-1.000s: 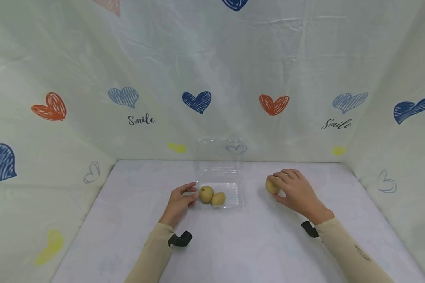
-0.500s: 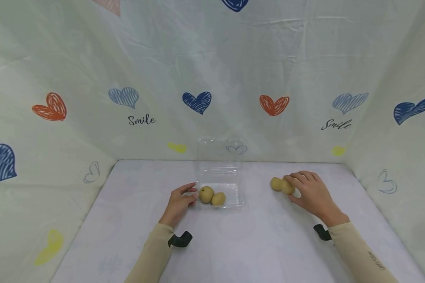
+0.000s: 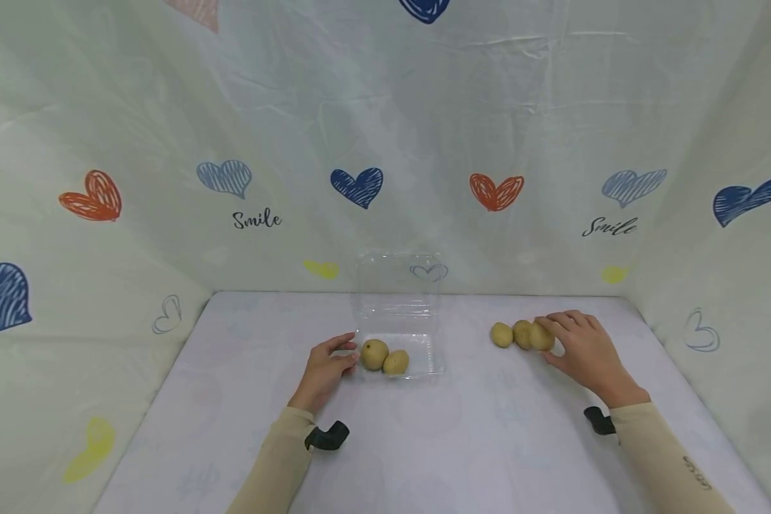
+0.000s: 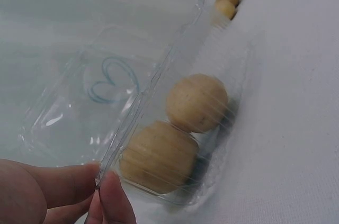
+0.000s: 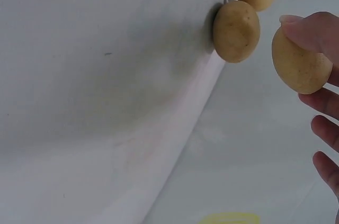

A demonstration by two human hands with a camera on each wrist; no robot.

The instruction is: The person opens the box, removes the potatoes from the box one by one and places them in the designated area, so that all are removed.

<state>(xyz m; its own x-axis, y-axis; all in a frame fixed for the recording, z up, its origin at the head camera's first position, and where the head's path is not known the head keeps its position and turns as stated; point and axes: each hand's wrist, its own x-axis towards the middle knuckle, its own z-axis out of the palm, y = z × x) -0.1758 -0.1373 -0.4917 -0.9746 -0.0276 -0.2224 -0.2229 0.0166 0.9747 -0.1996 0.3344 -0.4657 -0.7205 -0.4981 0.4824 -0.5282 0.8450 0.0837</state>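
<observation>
I see the right hand [image 3: 581,355] pinching one potato [image 5: 296,68] between thumb and finger, well to the right of the clear box [image 3: 424,350]. I can't tell if this potato touches the white table [image 3: 424,442]. I think it is hard and quite light, but smooth enough to roll away. I'd hold it round its fat middle. It is egg-shaped and yellow-brown, with tiny specks.

Next out, between it and the box, I see a middle potato [image 3: 522,334] and an end potato [image 3: 502,334], the end one nearer the box.

The left hand [image 3: 323,373] is at the box's left side, pinching its thin edge. I think the plastic is light and bendy, so I'd squeeze only the rim. Inside the box, toward its left, sit a round potato [image 3: 374,354] and a smaller potato [image 3: 396,362]. The box's see-through lid [image 3: 398,282] stands up at its back.
</observation>
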